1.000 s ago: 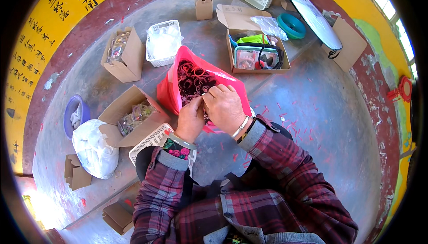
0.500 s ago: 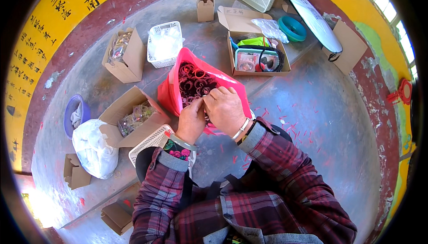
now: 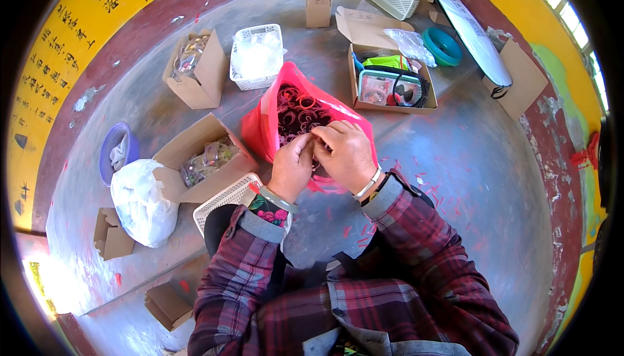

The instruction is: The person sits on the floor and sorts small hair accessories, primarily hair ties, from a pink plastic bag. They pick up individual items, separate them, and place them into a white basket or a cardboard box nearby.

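Observation:
A red plastic bag (image 3: 263,128) stands wide at the mouth on the concrete floor in front of me, filled with several dark red and orange rings (image 3: 296,112). My left hand (image 3: 291,167) and my right hand (image 3: 346,154) meet over the bag's near edge, fingertips pinched together on a small ring between them. The ring itself is mostly hidden by my fingers. A pale bangle sits on my left wrist and a silver one on my right.
A white basket (image 3: 227,197) lies by my left knee. Cardboard boxes (image 3: 198,154) of small wrapped items, a white basket of clear bags (image 3: 257,57), a box of packaged goods (image 3: 390,86), a white sack (image 3: 140,200), a purple bowl (image 3: 114,151) and a teal bowl (image 3: 442,44) surround me.
Both hands stay pinched together over the bag, with only small finger movements. The view has shifted slightly.

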